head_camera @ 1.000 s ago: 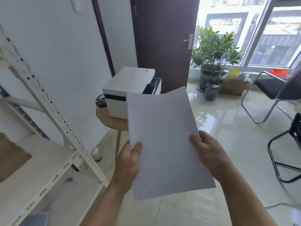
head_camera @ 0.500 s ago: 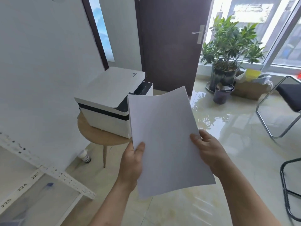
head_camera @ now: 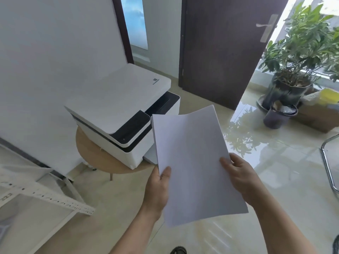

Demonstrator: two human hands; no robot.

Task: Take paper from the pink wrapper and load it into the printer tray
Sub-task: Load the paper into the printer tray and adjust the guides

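A thin stack of white paper (head_camera: 192, 162) is held in front of me by both hands. My left hand (head_camera: 158, 189) grips its left edge with the thumb on top. My right hand (head_camera: 238, 176) grips its right edge the same way. The white printer (head_camera: 117, 99) with black trim stands on a small round wooden table (head_camera: 91, 153), just left of and beyond the paper. A pale tray edge (head_camera: 150, 157) sticks out at the printer's lower front, partly hidden by the paper. The pink wrapper is not in view.
A white metal shelf rack (head_camera: 45, 195) stands at the lower left. A dark brown door (head_camera: 220, 52) is behind the printer. A potted plant (head_camera: 297, 57), a small dark pot (head_camera: 278, 116) and a cardboard box (head_camera: 319, 116) sit at the right. A chair's chrome frame (head_camera: 328, 165) is at the right edge.
I have come closer to the printer, which now appears larger and nearer the paper. The shelf rack has slid out toward the lower left. Both hands keep the same grip.
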